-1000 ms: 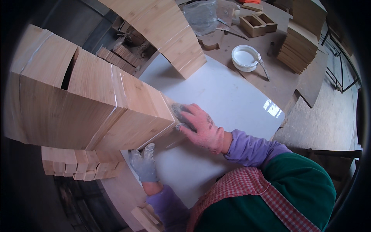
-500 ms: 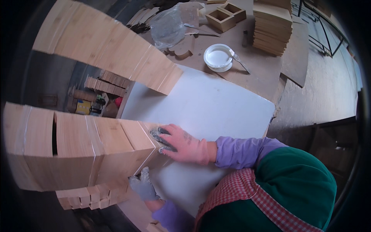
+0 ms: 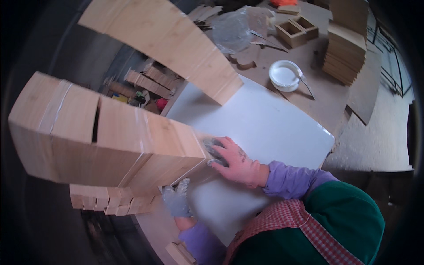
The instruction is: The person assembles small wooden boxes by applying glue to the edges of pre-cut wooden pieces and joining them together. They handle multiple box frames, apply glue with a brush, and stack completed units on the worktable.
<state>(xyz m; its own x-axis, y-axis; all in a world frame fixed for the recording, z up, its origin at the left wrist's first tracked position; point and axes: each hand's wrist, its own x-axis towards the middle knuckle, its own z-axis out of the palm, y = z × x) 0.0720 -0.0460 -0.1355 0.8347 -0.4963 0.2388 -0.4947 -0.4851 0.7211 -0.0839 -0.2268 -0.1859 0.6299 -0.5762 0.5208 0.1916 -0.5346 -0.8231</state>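
A long column of pale wooden block-like pieces (image 3: 165,141), crossed by thin whitish bands and split by one dark gap, reaches from the left to the white board (image 3: 265,119). My right hand (image 3: 234,163), in a pink glove with dark, soiled fingertips, has its fingers bent against the column's end at the board. Below that end is my left hand (image 3: 178,198), in a greyish, stained glove. Its thumb points up and its other fingers are partly hidden against the column's lower edge. A second wooden column (image 3: 176,39) stands on the board's far left part.
A white tub (image 3: 285,76) with a spatula-like tool lies beyond the board. Farther back are a two-compartment wooden box (image 3: 297,32), a clear plastic bag (image 3: 229,33) and a tall stack of brown sheets (image 3: 345,55). Smaller wooden pieces (image 3: 110,199) are piled below the near column.
The view has shifted, so the board, tub and far column appear farther right. Both my hands stay at the near column's end, with the right fingers a little more bent.
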